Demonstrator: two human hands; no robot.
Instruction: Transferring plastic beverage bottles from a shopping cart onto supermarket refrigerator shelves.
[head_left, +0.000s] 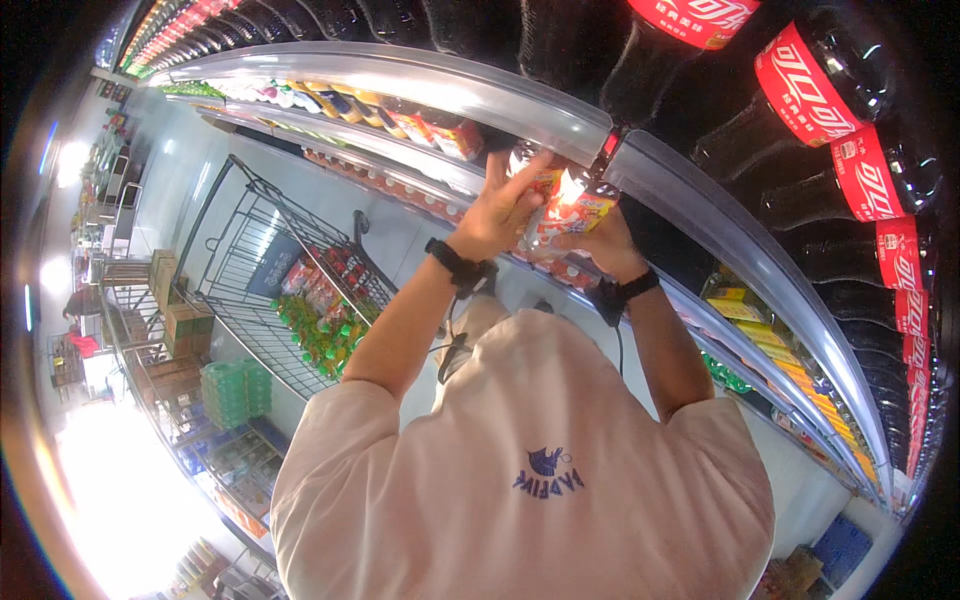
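Note:
Two plastic drink bottles with red-and-yellow labels stand side by side in front of me. My left hand (495, 212) closes around the left bottle (543, 184), its fingers lying across the label. My right hand (611, 247) grips the right bottle (581, 208) low on its side. Both bottles are at the front edge of a lower refrigerated shelf, just under the clear rail (420, 71) of the shelf above. Glare and my fingers hide part of the bottles. Similar bottles (454, 139) line the same shelf to the left.
Dark cola bottles with red labels (806, 86) fill the upper shelf. At my left stands a wire shopping cart (247, 217) holding green-capped bottles (322, 341) and wrapped packs (319, 281). Yellow-labelled goods (772, 337) lie to the right. Cartons (187, 326) and a green bottle pack (236, 390) sit behind the cart.

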